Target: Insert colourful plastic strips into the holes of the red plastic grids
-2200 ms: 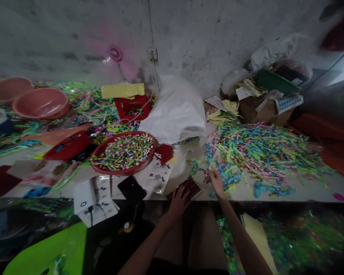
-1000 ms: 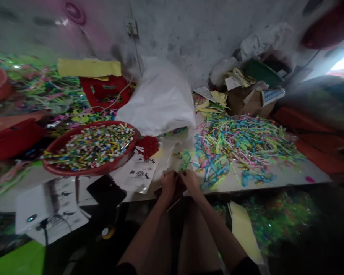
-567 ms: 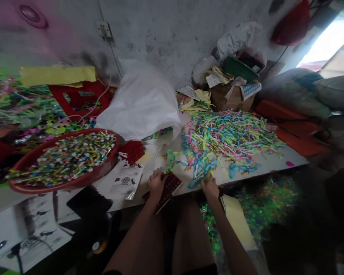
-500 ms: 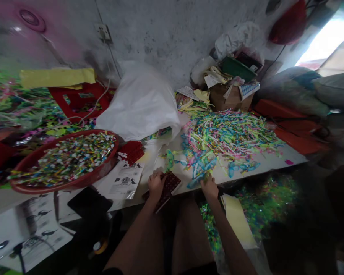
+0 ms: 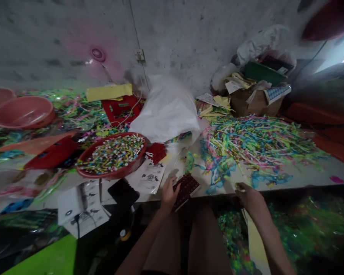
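Observation:
My left hand (image 5: 169, 194) is at the left edge of a dark red patterned pad (image 5: 189, 185), thumb and fingers closed at its side. The pad lies tilted across the table's front edge, above my lap. To the right, my right hand (image 5: 252, 198) is at the table edge with thumb and forefinger pinched together. A small pale yellowish bit shows at its fingertips, too small to name. Between the hands lie loose blue and green film pieces (image 5: 222, 171). Behind them is a large heap of coloured strips and thin sticks (image 5: 255, 139).
A red basin (image 5: 80, 170) of small coloured tubes stands left, near red pads (image 5: 157, 152) on printed plastic bags (image 5: 149, 178). A white sack (image 5: 167, 110) leans at the wall. A cardboard box (image 5: 245, 103) stands back right. A black phone-like slab (image 5: 122, 193) lies front left.
The view has swung left. My right hand has moved right, away from the film pieces. My left hand has shifted toward the pad's left edge, uncovering more of the pad.

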`<action>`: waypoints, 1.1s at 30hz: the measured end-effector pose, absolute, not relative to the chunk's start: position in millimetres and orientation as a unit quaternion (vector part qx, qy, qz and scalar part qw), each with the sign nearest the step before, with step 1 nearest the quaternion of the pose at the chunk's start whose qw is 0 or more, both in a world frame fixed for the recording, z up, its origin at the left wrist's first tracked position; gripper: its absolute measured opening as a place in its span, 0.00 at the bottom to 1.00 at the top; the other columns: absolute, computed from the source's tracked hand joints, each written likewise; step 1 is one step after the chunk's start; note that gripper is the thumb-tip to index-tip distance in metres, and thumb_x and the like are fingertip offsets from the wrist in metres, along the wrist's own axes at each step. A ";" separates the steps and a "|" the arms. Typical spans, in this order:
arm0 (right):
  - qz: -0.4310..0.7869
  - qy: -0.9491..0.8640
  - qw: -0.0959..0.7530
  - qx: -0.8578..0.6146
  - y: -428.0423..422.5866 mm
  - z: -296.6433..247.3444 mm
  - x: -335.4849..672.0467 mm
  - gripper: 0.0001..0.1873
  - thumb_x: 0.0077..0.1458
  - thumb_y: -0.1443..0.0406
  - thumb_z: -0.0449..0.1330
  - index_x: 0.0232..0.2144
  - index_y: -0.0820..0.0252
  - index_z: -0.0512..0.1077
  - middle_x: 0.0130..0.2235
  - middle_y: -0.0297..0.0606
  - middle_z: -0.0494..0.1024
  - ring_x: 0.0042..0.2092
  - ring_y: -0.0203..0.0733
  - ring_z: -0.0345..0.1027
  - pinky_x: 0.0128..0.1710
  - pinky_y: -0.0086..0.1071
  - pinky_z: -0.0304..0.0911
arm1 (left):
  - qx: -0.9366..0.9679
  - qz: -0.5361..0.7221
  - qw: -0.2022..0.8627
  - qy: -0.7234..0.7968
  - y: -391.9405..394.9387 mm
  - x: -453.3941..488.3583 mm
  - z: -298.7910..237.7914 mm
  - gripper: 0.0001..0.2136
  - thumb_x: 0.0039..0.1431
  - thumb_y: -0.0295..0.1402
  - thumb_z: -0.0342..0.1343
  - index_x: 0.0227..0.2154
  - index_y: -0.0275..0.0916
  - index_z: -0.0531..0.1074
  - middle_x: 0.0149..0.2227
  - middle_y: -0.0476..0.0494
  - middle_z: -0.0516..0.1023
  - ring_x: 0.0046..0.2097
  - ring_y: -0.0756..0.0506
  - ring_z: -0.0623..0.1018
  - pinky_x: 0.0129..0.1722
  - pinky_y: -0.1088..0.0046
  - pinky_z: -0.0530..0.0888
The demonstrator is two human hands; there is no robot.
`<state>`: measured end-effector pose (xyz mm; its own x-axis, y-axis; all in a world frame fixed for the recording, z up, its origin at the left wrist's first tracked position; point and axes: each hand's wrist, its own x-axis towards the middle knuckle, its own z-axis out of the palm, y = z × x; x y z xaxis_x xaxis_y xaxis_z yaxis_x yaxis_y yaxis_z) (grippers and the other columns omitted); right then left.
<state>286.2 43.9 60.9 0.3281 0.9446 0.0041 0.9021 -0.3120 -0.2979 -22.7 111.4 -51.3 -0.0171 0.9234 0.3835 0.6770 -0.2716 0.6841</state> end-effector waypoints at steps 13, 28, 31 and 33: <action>0.179 -0.744 0.065 -0.641 96.0 92.2 174.2 0.14 0.53 0.70 0.54 0.40 0.61 0.75 0.40 0.45 0.78 0.43 0.46 0.71 0.39 0.30 0.60 | 0.804 0.211 0.118 0.544 119.6 -24.0 -35.4 0.08 0.58 0.33 0.52 0.40 0.44 0.71 0.41 0.48 0.77 0.46 0.42 0.73 0.47 0.63 0.66; 0.353 -0.558 0.381 -0.648 99.6 55.0 205.3 0.25 0.52 0.49 0.53 0.44 0.59 0.71 0.40 0.42 0.77 0.30 0.42 0.74 0.27 0.33 0.69 | 0.616 0.360 0.323 0.621 148.0 -15.1 -48.6 0.12 0.59 0.38 0.50 0.39 0.39 0.74 0.38 0.47 0.80 0.41 0.44 0.77 0.42 0.69 0.71; 0.365 -0.509 0.409 -0.664 90.3 42.0 230.0 0.26 0.48 0.47 0.55 0.40 0.61 0.72 0.38 0.43 0.77 0.29 0.43 0.73 0.25 0.34 0.70 | 0.600 0.385 0.336 0.615 147.9 -15.3 -51.0 0.12 0.58 0.38 0.50 0.38 0.40 0.75 0.38 0.48 0.80 0.41 0.45 0.77 0.42 0.71 0.71; 0.369 -0.487 0.421 -0.671 85.6 33.7 241.8 0.26 0.47 0.46 0.56 0.38 0.61 0.72 0.37 0.42 0.77 0.29 0.44 0.73 0.25 0.35 0.70 | 0.604 0.380 0.336 0.614 148.0 -16.0 -50.3 0.12 0.58 0.38 0.50 0.39 0.41 0.75 0.38 0.48 0.80 0.41 0.45 0.78 0.42 0.71 0.71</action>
<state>241.8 85.6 33.7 0.2541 0.9634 -0.0850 0.3434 -0.1720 -0.9233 -16.0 148.0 -50.3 -0.0444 0.9979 0.0468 0.4870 -0.0193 0.8732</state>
